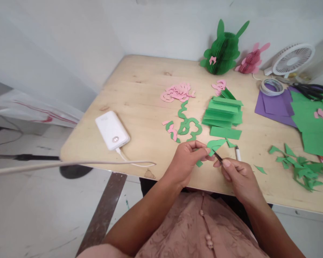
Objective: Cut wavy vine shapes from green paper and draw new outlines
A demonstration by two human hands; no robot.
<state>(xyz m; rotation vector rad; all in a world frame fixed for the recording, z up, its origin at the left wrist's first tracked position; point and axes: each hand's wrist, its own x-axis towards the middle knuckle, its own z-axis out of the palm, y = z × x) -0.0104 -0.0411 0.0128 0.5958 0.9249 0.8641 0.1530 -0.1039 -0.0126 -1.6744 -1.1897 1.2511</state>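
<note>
My left hand [190, 157] pinches a piece of green paper [215, 144] with a curved edge, just above the table's front edge. In my right hand [240, 175] is what looks like a small pair of scissors [218, 157]; its dark blades meet the green paper, and my fingers hide the handles. Beyond my hands lie curved green cutouts [190, 127] and a stack of folded green paper strips [222, 113]. A white-barrelled marker [238, 153] rests beside a small green scrap near my right hand.
Pink cutouts [177, 92], a white power bank [112, 129] with cable and green scraps [303, 166] lie on the table [140, 82]. Farther back are green [223, 53] and pink paper figures [251, 61], a fan [293, 60], tape [271, 87], black scissors [309, 90] and purple sheets [276, 102].
</note>
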